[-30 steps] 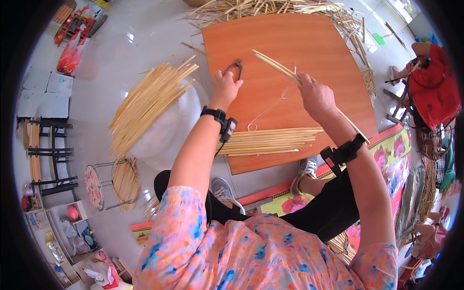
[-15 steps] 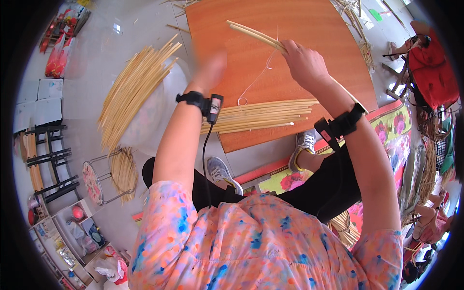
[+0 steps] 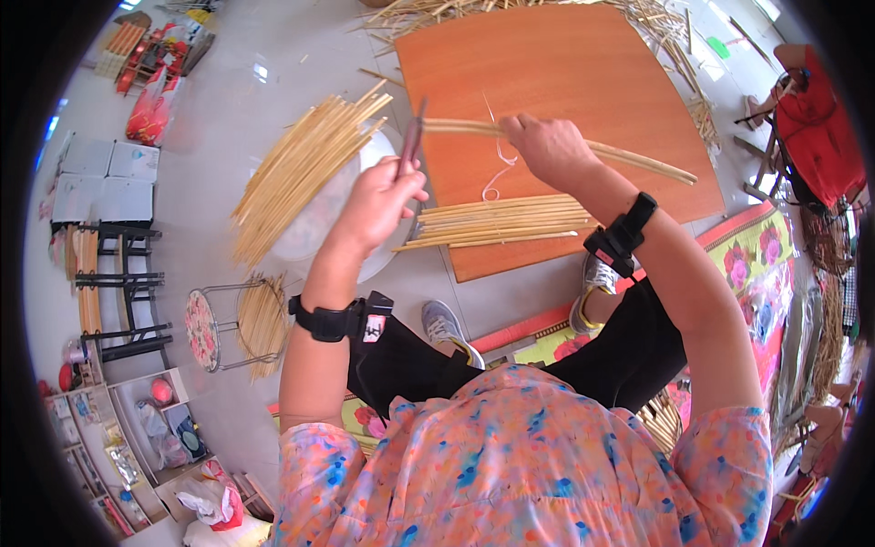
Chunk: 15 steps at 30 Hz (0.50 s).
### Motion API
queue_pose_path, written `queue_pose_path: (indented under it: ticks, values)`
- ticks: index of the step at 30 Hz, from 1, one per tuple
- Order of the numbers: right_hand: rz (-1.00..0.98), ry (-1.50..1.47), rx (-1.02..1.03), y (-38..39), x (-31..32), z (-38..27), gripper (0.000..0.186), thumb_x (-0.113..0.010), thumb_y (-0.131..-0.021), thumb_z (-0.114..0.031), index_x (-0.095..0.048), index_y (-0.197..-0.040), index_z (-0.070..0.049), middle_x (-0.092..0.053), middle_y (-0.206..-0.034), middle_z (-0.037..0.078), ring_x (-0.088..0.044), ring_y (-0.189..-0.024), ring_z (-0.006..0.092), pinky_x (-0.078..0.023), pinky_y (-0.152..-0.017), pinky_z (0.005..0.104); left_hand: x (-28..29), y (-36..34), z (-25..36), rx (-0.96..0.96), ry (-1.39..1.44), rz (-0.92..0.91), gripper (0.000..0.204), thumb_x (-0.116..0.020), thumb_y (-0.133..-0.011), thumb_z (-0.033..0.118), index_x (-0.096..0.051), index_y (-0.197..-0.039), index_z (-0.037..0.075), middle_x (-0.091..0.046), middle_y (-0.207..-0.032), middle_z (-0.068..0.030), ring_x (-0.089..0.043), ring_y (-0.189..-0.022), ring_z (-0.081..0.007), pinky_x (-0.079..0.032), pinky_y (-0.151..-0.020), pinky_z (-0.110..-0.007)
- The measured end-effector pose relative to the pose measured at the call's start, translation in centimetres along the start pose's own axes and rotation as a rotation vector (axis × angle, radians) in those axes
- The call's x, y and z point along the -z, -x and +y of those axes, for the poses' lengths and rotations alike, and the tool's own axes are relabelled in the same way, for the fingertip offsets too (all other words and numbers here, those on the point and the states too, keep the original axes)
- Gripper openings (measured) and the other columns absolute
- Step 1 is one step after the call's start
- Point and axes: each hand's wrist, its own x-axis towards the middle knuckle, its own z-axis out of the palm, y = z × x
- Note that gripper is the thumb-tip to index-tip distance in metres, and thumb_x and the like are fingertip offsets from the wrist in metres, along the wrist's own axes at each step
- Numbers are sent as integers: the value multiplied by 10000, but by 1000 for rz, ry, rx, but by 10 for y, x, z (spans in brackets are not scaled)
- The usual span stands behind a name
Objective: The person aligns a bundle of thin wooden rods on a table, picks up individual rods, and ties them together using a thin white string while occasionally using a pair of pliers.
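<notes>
My right hand (image 3: 554, 153) is closed around a pair of pale yellow stalks (image 3: 638, 162) above the wooden board. Their left ends reach close to the dark, narrow knife-like tool (image 3: 413, 139) that stands upright in my closed left hand (image 3: 375, 202). Whether the tool touches the stalks, I cannot tell. Below my right hand, a white thread (image 3: 500, 168) runs in loops down to a flat row of similar stalks (image 3: 510, 219). That row lies along the near edge of the orange-brown board (image 3: 565, 73).
A big bundle of stalks (image 3: 305, 169) rests on a pale round surface (image 3: 360, 255) at left. Nearby stands a stool with a floral seat (image 3: 201, 330). Loose stalks (image 3: 670, 36) litter the board's far side. A floral mat (image 3: 729, 264) lies at right.
My left hand, blurred before, now shows the tool upright in it and sits lower in view. The stalks in my right hand have swung from slanting steeply to nearly level.
</notes>
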Motion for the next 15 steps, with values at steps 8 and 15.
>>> queue_pose_path:
  ticks: [8,15]
  values:
    - [54,64,155,-1,-6,-19,259,-554,-827,-56,-524,-1084,-48,-595,-842,90,-655,-746,276,-544,-592,389,-21,-5,0,-107,-805,-77,242,-490,-880,188,-560,-994,-13,-559,-1042,-217,-587,-941,-401,-487,-855,-453]
    - [86,66,192,-3,-9,-18,215,-563,-829,-73,-521,-1038,-51,-590,-821,83,-658,-738,259,-547,-586,378,-24,-11,10,-100,-1000,-159,309,-478,-875,195,-551,-1094,-10,-551,-1099,-249,-595,-979,-415,-488,-895,-465]
